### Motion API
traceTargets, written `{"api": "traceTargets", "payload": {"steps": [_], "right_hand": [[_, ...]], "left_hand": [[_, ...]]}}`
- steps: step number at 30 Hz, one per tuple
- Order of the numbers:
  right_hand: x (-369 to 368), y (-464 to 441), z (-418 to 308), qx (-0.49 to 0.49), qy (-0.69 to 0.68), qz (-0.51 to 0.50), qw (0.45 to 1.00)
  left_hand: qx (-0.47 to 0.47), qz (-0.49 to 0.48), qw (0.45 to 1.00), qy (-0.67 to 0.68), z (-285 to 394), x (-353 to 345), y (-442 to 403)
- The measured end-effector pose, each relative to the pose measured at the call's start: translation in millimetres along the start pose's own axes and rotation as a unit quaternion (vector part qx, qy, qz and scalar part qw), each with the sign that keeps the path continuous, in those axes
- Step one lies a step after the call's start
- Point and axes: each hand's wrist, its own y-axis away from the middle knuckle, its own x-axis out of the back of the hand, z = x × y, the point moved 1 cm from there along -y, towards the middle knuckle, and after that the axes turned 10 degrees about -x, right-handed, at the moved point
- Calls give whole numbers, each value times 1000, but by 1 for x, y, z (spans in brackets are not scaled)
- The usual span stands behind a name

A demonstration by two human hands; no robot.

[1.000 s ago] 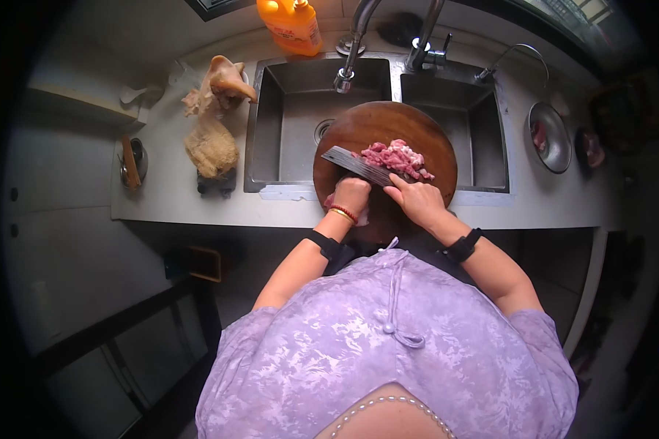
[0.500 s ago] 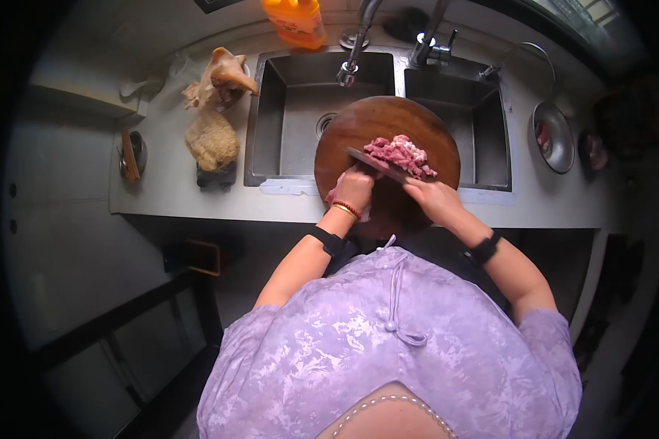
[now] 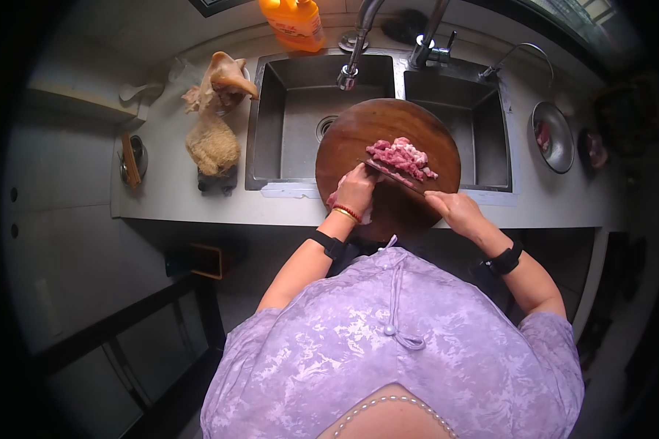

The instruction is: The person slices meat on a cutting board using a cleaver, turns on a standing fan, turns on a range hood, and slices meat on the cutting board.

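Note:
A round wooden cutting board (image 3: 344, 135) lies across the front of the sink. On it sits a pile of cut raw meat (image 3: 401, 157), pink with pale fat. My right hand (image 3: 455, 211) is closed round the handle of a knife (image 3: 394, 175), whose blade lies along the near side of the pile. At the blade's left end, my left hand (image 3: 354, 190) is curled over a larger piece of raw meat (image 3: 334, 199). Most of that piece is hidden under the hand.
Behind the board is a double steel sink (image 3: 289, 102) with a faucet (image 3: 349, 73). Left of it lie a loofah-like tan sponge (image 3: 214, 145) and a bowl with pale meat (image 3: 225, 79). An orange bottle (image 3: 294, 25) stands behind. At right is a metal bowl (image 3: 556, 146) holding some meat.
My right hand has moved right and slightly toward me, drawing the knife with it. My left hand stays nearly in place on the meat.

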Motion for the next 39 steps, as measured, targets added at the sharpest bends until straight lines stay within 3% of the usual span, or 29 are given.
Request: {"api": "traceTargets", "payload": {"steps": [2, 5, 8, 11, 12, 15, 18, 22, 26, 30, 32, 34, 35, 37, 38, 39], "right_hand": [[-9, -10, 1, -14, -5, -19, 1000], [-28, -42, -18, 40, 15, -11, 999], [-31, -58, -50, 12, 35, -16, 999], [-23, -49, -44, -31, 38, -19, 999], [-21, -41, -32, -55, 48, -23, 997], [-19, -28, 7, -11, -32, 40, 999], [-15, -18, 6, -35, -35, 71, 996], [-10, 0, -10, -20, 17, 38, 999], [-21, -4, -2, -16, -4, 28, 999], [-24, -24, -34, -69, 85, 8, 994], [-37, -50, -41, -5, 62, 19, 998], [-35, -55, -46, 0, 65, 28, 997], [-37, -56, -49, 3, 69, 33, 997], [-29, -45, -37, -11, 79, 32, 996], [-24, -38, -26, -26, 91, 30, 995], [-26, -35, -8, -20, 60, 54, 997]], "left_hand": [[7, -14, 1000, 15, -4, 0, 1], [4, -48, 999, -4, -7, -6, 5], [10, 6, 999, -30, -9, -10, 8], [31, -97, 994, -43, -7, -3, 8], [33, -96, 994, -43, -5, -1, 6], [-28, 55, 997, -55, 2, 5, -1], [-24, 41, 998, -30, 9, 15, -3], [-22, -7, 999, -44, -1, 4, 1], [-35, 3, 998, -43, -9, -5, 6], [-1, -72, 990, -118, -8, -9, 8], [20, -108, 985, -131, -6, -8, 4], [71, -210, 965, -141, -8, -7, 5], [69, -212, 964, -144, -9, -6, 6], [19, -106, 987, -122, -5, -3, 6], [24, -105, 987, -122, -5, -3, 5], [4, -29, 997, -76, -3, 1, -1]]}}
